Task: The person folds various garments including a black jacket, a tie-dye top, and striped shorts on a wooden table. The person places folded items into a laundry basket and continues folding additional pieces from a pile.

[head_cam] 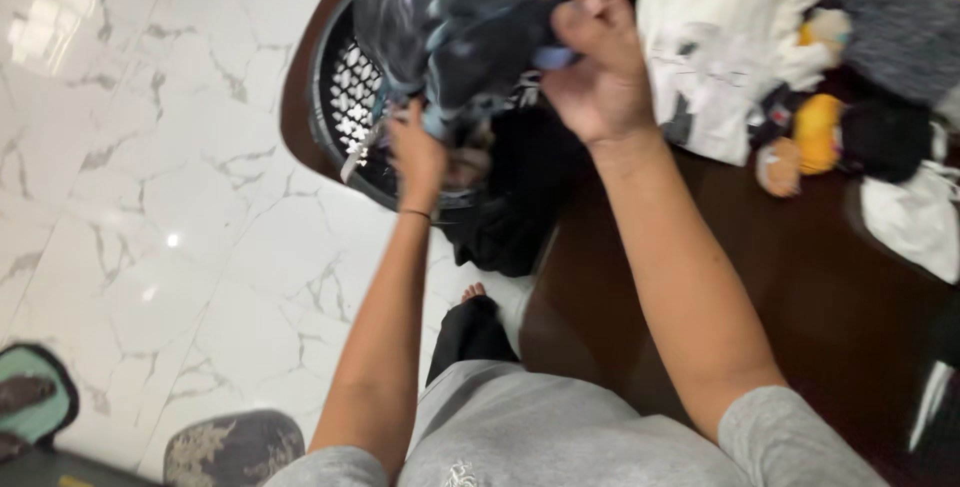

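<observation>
1. Head view looks down at two bare arms reaching forward over a dark wooden table (800, 277) and a white marble floor (150, 197).
2. Right hand (600, 57) is raised, fingers closed in a pinch on the upper edge of a dark garment (450, 27) with pale grey streaks.
3. Left hand (418, 152) is lower, closed on the bottom part of the same garment; a thin band sits on that wrist.
4. The garment hangs between the two hands, right above a black laundry basket (345, 97) with a lattice wall.
5. The basket sits at the table's rounded edge, partly over the floor side; exact footing is hidden by cloth.
6. A black cloth (510, 217) drapes down below the basket, over the table edge, just beside the left forearm.
7. To the right, on the table, lies a pile of clothes: a white shirt (720, 37), a dark speckled piece (900, 27), something yellow (815, 132), and another white piece (915, 217).
8. The pile is apart from both hands, nearest to the right one.
9. Person wears a grey top and black trousers; one bare foot (473, 292) shows on the floor.
10. Bottom left: a teal-edged mat (40, 402) and a grey patterned mat (235, 447).
11. Picture is motion-blurred; fine detail of the garment cannot be told.
</observation>
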